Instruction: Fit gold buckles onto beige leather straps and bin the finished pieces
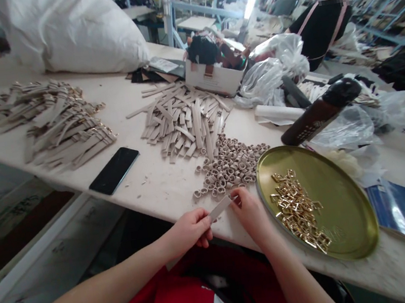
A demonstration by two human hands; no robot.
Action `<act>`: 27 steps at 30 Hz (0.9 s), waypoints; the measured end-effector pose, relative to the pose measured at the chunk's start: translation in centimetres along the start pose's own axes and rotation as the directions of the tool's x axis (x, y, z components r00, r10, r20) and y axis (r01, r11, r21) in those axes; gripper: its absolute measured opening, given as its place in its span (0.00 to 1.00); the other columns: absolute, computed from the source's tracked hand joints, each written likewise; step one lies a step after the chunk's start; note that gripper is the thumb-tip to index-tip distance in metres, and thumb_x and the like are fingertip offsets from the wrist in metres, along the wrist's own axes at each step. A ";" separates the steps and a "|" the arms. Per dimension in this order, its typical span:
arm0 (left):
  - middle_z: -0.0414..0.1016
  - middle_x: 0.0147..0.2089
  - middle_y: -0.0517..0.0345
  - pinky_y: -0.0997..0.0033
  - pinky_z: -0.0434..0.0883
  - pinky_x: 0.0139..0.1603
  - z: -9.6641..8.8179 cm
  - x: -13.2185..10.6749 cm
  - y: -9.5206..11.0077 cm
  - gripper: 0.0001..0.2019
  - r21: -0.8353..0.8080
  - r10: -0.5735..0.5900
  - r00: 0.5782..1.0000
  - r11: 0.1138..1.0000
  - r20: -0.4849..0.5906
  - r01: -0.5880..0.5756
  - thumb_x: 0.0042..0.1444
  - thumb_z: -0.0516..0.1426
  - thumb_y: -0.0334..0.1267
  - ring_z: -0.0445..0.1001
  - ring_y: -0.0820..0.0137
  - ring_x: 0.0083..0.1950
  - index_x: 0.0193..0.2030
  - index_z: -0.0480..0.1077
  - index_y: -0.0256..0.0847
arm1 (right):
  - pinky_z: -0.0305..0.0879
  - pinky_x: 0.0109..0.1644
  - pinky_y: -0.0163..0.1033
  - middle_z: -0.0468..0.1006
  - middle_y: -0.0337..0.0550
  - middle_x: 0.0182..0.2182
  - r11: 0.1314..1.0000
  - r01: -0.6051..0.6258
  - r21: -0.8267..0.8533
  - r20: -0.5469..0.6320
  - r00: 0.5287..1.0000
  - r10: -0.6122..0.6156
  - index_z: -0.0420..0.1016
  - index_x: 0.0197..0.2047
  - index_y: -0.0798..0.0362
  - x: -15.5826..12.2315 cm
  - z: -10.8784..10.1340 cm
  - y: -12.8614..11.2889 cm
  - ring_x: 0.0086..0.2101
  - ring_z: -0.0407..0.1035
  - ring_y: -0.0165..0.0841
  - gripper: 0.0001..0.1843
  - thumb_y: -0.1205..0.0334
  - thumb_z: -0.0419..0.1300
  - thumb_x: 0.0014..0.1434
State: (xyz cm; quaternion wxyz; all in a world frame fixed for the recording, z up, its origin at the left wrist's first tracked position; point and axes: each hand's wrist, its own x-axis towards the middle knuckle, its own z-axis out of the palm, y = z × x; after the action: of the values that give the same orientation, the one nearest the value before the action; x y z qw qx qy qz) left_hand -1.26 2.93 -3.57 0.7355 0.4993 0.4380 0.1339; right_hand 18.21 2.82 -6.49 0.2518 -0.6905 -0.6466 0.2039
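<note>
My left hand (191,228) pinches the near end of a short beige strap (220,207) at the table's front edge. My right hand (249,212) grips the strap's far end, fingers closed around it. Just beyond lies a heap of small beige loops (228,165). To the right sits a round gold tray (346,210) holding several gold buckles (298,208). A pile of loose beige straps (186,121) lies farther back.
A black phone (114,170) lies left of my hands. Finished straps with buckles (55,123) are heaped at far left. A white sack (76,30), a cardboard box (213,75), plastic bags (273,66), a blue booklet (400,210) surround. A person in black (324,24) works beyond.
</note>
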 end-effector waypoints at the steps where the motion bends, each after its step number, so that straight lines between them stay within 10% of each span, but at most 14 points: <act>1: 0.67 0.24 0.65 0.81 0.61 0.20 0.0 0.3 -0.1 0.11 0.053 0.033 0.999 0.998 -0.017 -0.032 0.55 0.47 0.44 0.64 0.80 0.19 0.33 0.60 0.38 | 0.62 0.36 0.39 0.71 0.42 0.30 0.997 -0.038 0.067 -0.007 0.999 0.039 0.65 0.36 0.54 -0.4 0.0 -0.1 0.30 0.65 0.33 0.06 0.63 0.55 0.53; 11: 0.66 0.21 0.64 0.78 0.57 0.24 1.2 -1.6 0.9 0.12 0.533 0.261 0.963 0.824 -0.060 -0.190 0.56 0.45 0.41 0.64 0.75 0.22 0.28 0.64 0.39 | 0.67 0.36 0.38 0.72 0.40 0.29 0.566 -0.252 0.785 0.134 0.961 0.241 0.68 0.42 0.53 -4.7 -1.8 -2.3 0.29 0.68 0.30 0.19 0.49 0.58 0.51; 17: 0.67 0.22 0.63 0.77 0.55 0.26 0.7 -3.7 1.8 0.12 0.672 0.260 0.965 0.709 0.032 -0.213 0.55 0.46 0.39 0.63 0.74 0.25 0.28 0.68 0.39 | 0.62 0.32 0.34 0.69 0.35 0.22 0.652 -0.200 0.731 0.112 0.978 0.174 0.72 0.38 0.54 -6.3 -2.5 -3.1 0.25 0.63 0.27 0.15 0.53 0.60 0.50; 24: 0.64 0.22 0.64 0.77 0.57 0.26 2.4 -3.5 2.5 0.17 0.502 0.298 0.954 0.823 0.018 -0.267 0.59 0.43 0.47 0.62 0.73 0.25 0.43 0.63 0.37 | 0.61 0.30 0.32 0.67 0.32 0.25 0.366 -0.241 0.899 0.168 0.961 0.220 0.59 0.51 0.50 -7.6 -0.8 -5.7 0.24 0.62 0.25 0.31 0.58 0.65 0.44; 27: 0.59 0.19 0.67 0.77 0.55 0.23 3.1 -2.1 2.4 0.20 0.355 0.298 0.954 0.891 0.012 -0.283 0.57 0.44 0.50 0.59 0.74 0.22 0.47 0.61 0.36 | 0.62 0.32 0.34 0.67 0.34 0.28 0.377 -0.172 0.910 0.101 0.974 0.201 0.51 0.56 0.49 -7.4 -0.7 -5.2 0.27 0.63 0.27 0.37 0.56 0.63 0.46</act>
State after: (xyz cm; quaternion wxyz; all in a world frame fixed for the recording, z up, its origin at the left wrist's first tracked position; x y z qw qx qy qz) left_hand 0.57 0.82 -0.07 0.5962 0.6798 0.3909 0.1723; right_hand 13.91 -4.37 -3.08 0.5721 -0.5105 -0.3441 0.5420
